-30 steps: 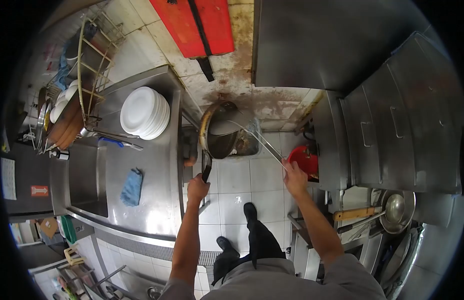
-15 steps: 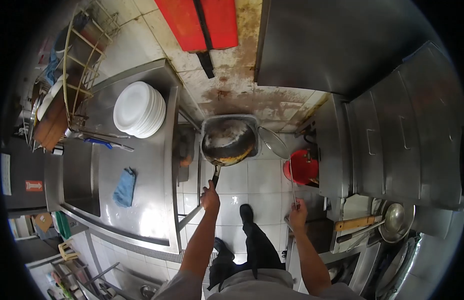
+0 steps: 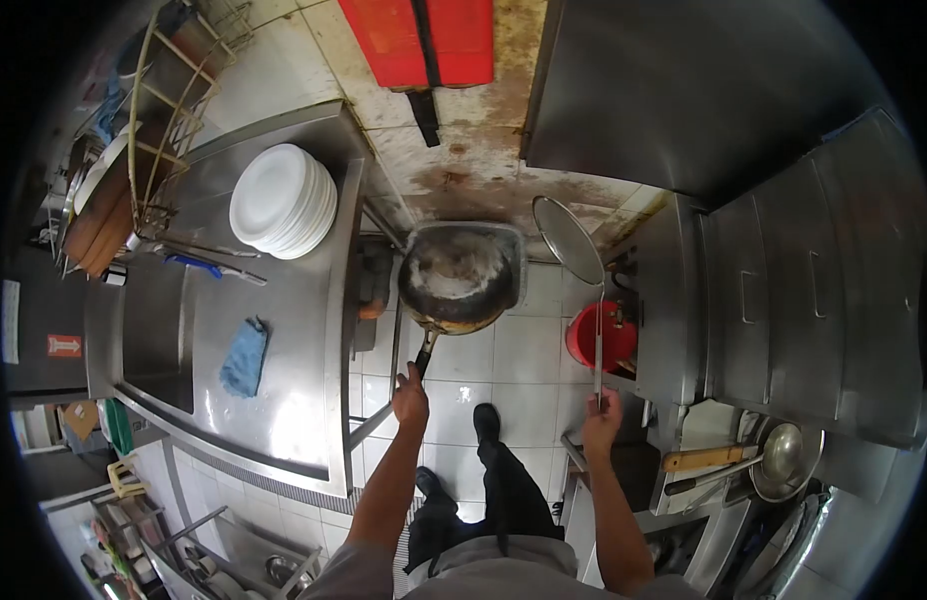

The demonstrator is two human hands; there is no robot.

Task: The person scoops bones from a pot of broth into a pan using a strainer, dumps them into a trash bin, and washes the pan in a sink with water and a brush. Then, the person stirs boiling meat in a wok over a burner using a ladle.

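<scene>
My left hand is closed round the black handle of a frying pan. The pan is turned over, its scorched underside facing up, above a grey bin by the wall. What lies in the bin is mostly hidden by the pan. In my right hand is the long handle of a round skimmer, whose head is raised near the wall. Under the skimmer's handle a red bucket stands on the floor.
To the left a steel counter bears stacked white plates, a blue cloth and a blue-handled tool. Steel drawers stand at the right, with ladles and a bowl below them. A wire rack is at the upper left.
The pan has turned from its side to underside up over the bin. The skimmer has moved out of the pan, to the right and upward. Both hands keep their holds.
</scene>
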